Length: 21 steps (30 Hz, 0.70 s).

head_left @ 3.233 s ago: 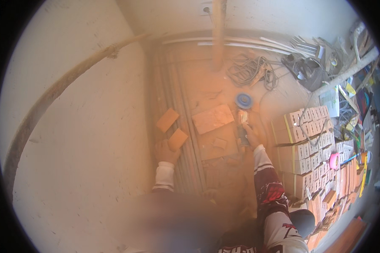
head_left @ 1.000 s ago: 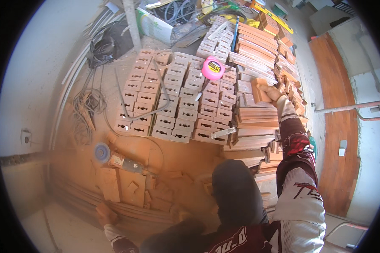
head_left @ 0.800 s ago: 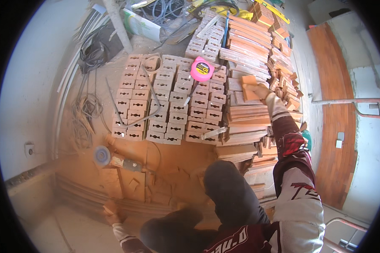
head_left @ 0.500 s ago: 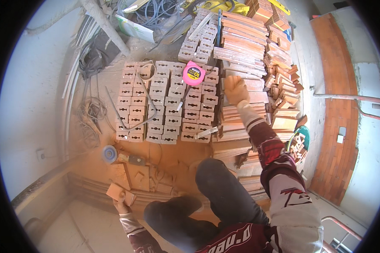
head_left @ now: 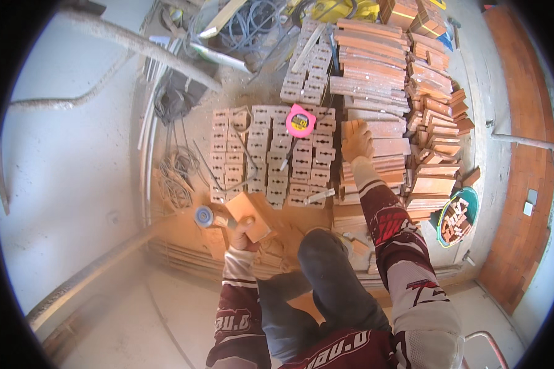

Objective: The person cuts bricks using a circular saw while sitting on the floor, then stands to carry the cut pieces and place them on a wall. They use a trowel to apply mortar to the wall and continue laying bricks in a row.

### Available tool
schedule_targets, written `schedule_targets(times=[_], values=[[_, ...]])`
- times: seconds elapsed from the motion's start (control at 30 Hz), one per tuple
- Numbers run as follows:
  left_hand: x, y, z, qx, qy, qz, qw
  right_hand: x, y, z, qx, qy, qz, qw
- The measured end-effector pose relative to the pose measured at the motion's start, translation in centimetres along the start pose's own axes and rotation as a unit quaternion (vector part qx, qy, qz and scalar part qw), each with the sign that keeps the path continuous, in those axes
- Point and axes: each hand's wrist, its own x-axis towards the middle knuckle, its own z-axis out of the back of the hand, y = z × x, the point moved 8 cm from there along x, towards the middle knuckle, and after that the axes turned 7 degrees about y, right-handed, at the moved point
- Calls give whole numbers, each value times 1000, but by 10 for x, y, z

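My left hand [head_left: 245, 237] is closed around a flat terracotta tile [head_left: 250, 214], with the thumb on its face, above the dusty floor. Beside that tile lies an angle grinder with a pale blue disc [head_left: 204, 216]; the tile hides part of its body. My right hand [head_left: 357, 144] reaches forward to the stacked terracotta tiles [head_left: 375, 101], its fingers closed on a small terracotta piece [head_left: 353, 127] at the near-left side of the stack. A pink tape measure [head_left: 300, 121] rests on the rows of slotted bricks [head_left: 268, 154], left of my right hand.
Smaller tile offcuts [head_left: 434, 141] are piled along the stack's right side. A green bucket [head_left: 474, 200] of broken pieces stands farther right. Coiled hoses [head_left: 252, 27] lie at the back, a bent metal rod [head_left: 252, 163] on the bricks, and tangled cable [head_left: 177, 174] by the left wall.
My left hand has raised its tile and brought it right, in front of the grinder. My right hand stays at the stack, turned so that the small piece shows. The view has swung left.
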Motion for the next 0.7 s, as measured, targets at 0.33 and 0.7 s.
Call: schedule_targets(times=[0.33, 0.7], values=[[16, -25, -104, 26, 75, 33, 996, 6, -12, -7, -63, -63, -12, 996], [-25, -36, -157, 116, 77, 60, 988, 6, -17, 1, -26, -55, -40, 997]])
